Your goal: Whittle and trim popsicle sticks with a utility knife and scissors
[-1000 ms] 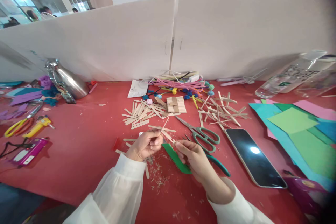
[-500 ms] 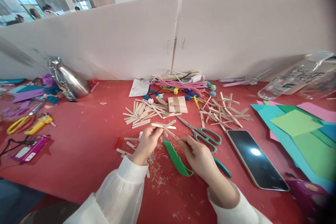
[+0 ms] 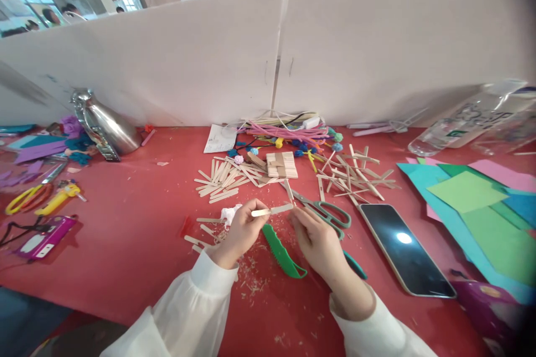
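Observation:
My left hand (image 3: 240,231) is closed on a flat wooden craft stick (image 3: 272,211) that lies level and points right. Close beside it, my right hand (image 3: 313,237) pinches a thin wooden sliver (image 3: 288,189) that stands up from its fingertips. Both hands hover over the red table (image 3: 138,234). A green serrated plastic knife (image 3: 281,251) lies on the table between and below the hands, among wood shavings. Green-handled scissors (image 3: 324,212) lie just beyond my right hand.
A phone (image 3: 404,248) lies to the right, coloured paper sheets (image 3: 477,212) beyond it. Loose stick piles (image 3: 221,178), a small stick raft (image 3: 281,164), split sticks (image 3: 355,175) and pipe cleaners (image 3: 288,134) sit ahead. A metal jug (image 3: 104,125) and tools lie left; a white divider stands behind.
The stick in my left hand has turned from slanted to level. My right hand has drawn away from it and now holds a thin sliver upright.

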A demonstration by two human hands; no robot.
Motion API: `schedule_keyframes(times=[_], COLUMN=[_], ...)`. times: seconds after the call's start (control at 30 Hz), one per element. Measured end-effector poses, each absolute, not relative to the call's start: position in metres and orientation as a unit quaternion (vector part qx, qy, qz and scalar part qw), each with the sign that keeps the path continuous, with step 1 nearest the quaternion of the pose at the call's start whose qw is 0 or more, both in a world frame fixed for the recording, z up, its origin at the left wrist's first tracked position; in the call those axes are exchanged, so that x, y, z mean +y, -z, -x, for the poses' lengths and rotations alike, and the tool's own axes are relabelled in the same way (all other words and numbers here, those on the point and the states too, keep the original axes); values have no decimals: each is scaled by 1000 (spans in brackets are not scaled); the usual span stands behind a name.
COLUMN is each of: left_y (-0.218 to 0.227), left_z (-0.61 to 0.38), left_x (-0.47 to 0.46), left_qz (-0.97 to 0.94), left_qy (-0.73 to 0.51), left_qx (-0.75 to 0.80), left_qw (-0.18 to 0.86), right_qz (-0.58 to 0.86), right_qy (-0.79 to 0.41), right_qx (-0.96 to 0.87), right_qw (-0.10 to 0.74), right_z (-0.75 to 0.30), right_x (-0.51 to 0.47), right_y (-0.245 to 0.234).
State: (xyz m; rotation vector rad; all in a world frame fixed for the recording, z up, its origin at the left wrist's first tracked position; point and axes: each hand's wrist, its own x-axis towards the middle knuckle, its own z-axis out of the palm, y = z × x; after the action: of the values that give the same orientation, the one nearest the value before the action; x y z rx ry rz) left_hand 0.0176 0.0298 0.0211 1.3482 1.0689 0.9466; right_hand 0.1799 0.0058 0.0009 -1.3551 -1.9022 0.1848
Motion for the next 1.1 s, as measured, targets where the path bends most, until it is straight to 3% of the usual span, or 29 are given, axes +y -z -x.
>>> schedule_keyframes(times=[0.4,0.73,0.9,1.1], left_y=[-15,-17,-19,-14], left_z=[-30,-25,-22,-20], left_x=[20,24,25,27], left_qz=[-487,-461,-514,-574], left_qy=[-379,-344,-329,-380], left_qx=[406,393,404,470], left_qw=[674,717,682,552], right_qz=[528,559,580,607], right_qy=[60,-8,-96,-175], right_qx=[-769,-757,-739,-717], right_qw=[356,338,329,294], right_z=[-160,-166,-172,-186], right_x=[2,4,6,4], right_y=[2,3,5,5])
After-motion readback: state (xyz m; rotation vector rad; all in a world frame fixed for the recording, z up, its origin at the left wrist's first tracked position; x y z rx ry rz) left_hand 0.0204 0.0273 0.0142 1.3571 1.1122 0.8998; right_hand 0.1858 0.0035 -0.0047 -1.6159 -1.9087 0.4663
